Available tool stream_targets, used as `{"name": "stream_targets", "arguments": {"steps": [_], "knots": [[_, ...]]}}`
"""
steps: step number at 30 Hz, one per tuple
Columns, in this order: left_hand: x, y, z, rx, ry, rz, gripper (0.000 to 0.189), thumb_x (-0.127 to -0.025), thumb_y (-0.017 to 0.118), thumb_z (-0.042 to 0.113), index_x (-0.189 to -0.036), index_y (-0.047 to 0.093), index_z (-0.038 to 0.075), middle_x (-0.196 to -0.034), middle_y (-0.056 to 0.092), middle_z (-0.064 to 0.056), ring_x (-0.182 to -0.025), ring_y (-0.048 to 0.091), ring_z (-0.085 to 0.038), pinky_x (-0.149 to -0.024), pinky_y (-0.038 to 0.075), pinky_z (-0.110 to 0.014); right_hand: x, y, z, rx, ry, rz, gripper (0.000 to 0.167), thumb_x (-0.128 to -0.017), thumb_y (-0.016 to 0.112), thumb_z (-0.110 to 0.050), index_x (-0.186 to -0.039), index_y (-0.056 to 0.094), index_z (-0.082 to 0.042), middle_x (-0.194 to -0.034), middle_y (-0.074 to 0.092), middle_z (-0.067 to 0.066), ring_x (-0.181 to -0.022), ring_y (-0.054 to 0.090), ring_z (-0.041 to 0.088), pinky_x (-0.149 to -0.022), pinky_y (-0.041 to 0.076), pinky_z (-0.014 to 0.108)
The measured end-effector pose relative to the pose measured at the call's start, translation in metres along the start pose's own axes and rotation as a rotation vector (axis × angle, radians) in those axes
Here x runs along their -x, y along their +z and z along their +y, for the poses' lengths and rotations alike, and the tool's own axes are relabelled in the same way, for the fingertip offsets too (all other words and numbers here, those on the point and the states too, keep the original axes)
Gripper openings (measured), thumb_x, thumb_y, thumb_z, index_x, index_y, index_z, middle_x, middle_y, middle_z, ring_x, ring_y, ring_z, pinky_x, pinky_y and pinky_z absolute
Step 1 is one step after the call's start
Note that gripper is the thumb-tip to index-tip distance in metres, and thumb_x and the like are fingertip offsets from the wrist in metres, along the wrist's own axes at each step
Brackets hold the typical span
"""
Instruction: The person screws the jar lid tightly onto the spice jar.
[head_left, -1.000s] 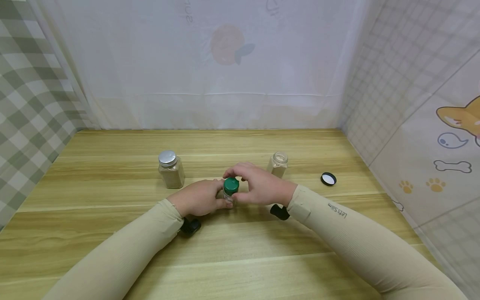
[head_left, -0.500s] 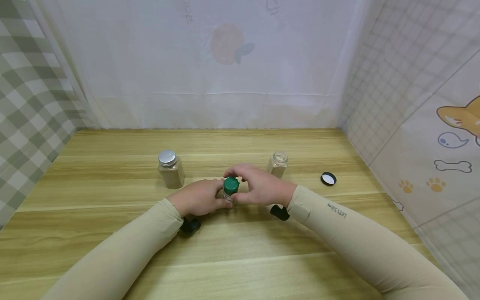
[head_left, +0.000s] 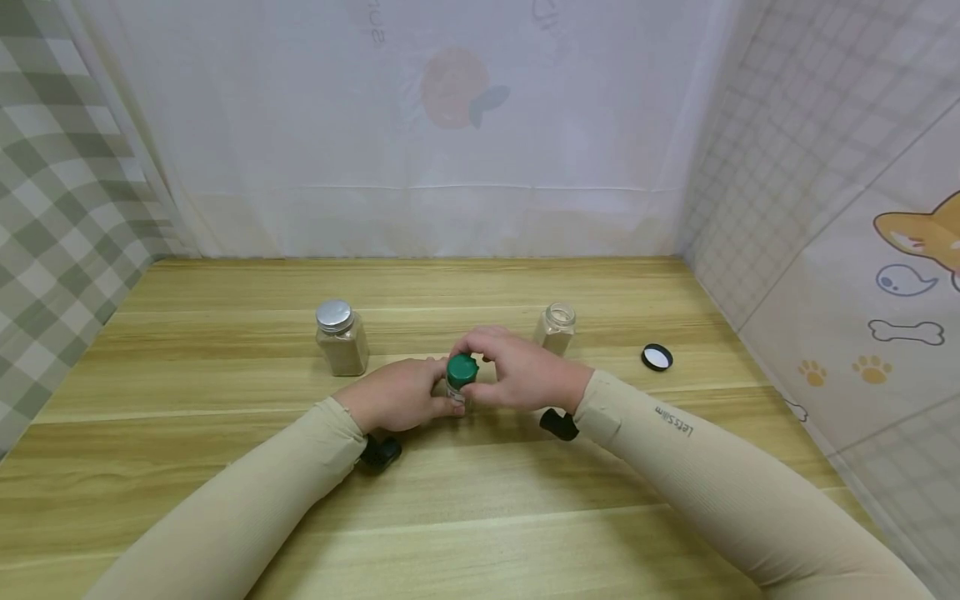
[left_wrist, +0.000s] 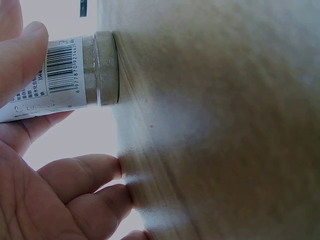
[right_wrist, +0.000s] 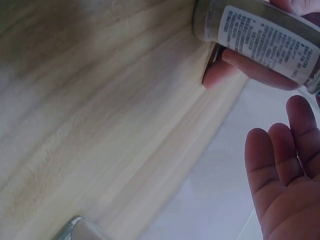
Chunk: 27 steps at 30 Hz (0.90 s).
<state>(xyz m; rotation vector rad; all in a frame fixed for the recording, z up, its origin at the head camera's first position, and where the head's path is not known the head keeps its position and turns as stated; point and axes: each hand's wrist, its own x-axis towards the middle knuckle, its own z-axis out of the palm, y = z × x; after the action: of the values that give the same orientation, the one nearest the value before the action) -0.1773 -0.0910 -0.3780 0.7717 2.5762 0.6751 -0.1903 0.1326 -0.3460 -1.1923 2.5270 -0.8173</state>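
A small spice jar with a green cap (head_left: 462, 370) stands upright on the table between both hands. My left hand (head_left: 397, 395) grips its body from the left, thumb in front. The left wrist view shows the thumb over the barcode label (left_wrist: 62, 70) and the jar's base at the tabletop. From the right, my right hand (head_left: 523, 370) pinches the cap between thumb and index finger. In the right wrist view, its other fingers (right_wrist: 285, 155) stretch out beside the jar's printed label (right_wrist: 267, 40); the cap is outside that view.
A square jar with a silver lid (head_left: 343, 346) stands left of the hands. Behind the right hand is a lidless jar (head_left: 557, 333) of pale powder. A black lid (head_left: 657, 358) lies farther right, white inside up. Cloth panels (head_left: 450, 217) border the wooden table.
The right thumb and index finger have shifted slightly around the green cap. The left hand and the other jars look the same.
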Motion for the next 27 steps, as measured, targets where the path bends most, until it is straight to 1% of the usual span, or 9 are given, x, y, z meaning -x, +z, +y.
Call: {"name": "stream_targets", "arguments": {"steps": [4,8,15,21,27], "knots": [[0.0004,-0.0001,0.0007,0.000,-0.001,-0.001,0.043,-0.100,0.071,0.048,-0.137,0.060,0.030,-0.129,0.069,0.000,-0.119,0.067,-0.021,-0.107,0.051,-0.047,0.0011,-0.0014,-0.0002,0.013,-0.021,0.006,0.031,-0.097,0.075,-0.019,-0.126,0.066,-0.013,-0.125,0.068,-0.002,-0.123,0.058,0.020,-0.110,0.048,0.044],[0.0009,0.0000,0.0012,0.002,-0.001,0.005,0.044,-0.100,0.071,0.048,-0.139,0.059,0.032,-0.129,0.068,0.000,-0.119,0.066,-0.021,-0.108,0.051,-0.048,0.0012,-0.0017,-0.0013,0.011,-0.005,0.010,0.026,-0.098,0.074,-0.020,-0.122,0.067,-0.014,-0.123,0.068,-0.003,-0.121,0.058,0.019,-0.108,0.048,0.042],[0.0002,0.0016,0.0001,-0.010,0.011,0.021,0.030,-0.099,0.072,0.048,-0.123,0.062,0.032,-0.119,0.069,0.002,-0.112,0.067,-0.019,-0.104,0.052,-0.046,0.0013,-0.0003,-0.0035,0.014,0.020,0.018,0.023,-0.098,0.075,-0.019,-0.118,0.066,-0.013,-0.120,0.068,0.001,-0.121,0.060,0.021,-0.107,0.050,0.043],[0.0005,0.0020,0.0004,-0.012,0.009,0.014,0.027,-0.100,0.072,0.047,-0.120,0.062,0.032,-0.123,0.069,0.000,-0.118,0.067,-0.022,-0.106,0.052,-0.048,0.0008,-0.0001,-0.0022,0.029,-0.008,0.018,0.029,-0.098,0.076,-0.019,-0.124,0.066,-0.011,-0.122,0.069,0.000,-0.121,0.060,0.020,-0.108,0.049,0.042],[0.0007,0.0020,0.0022,-0.025,0.012,0.024,0.023,-0.099,0.073,0.046,-0.112,0.061,0.032,-0.118,0.069,0.001,-0.112,0.068,-0.020,-0.104,0.052,-0.046,0.0006,0.0008,-0.0018,0.040,0.006,0.025,0.023,-0.098,0.076,-0.020,-0.117,0.067,-0.012,-0.118,0.068,-0.001,-0.119,0.059,0.020,-0.106,0.049,0.041]]}}
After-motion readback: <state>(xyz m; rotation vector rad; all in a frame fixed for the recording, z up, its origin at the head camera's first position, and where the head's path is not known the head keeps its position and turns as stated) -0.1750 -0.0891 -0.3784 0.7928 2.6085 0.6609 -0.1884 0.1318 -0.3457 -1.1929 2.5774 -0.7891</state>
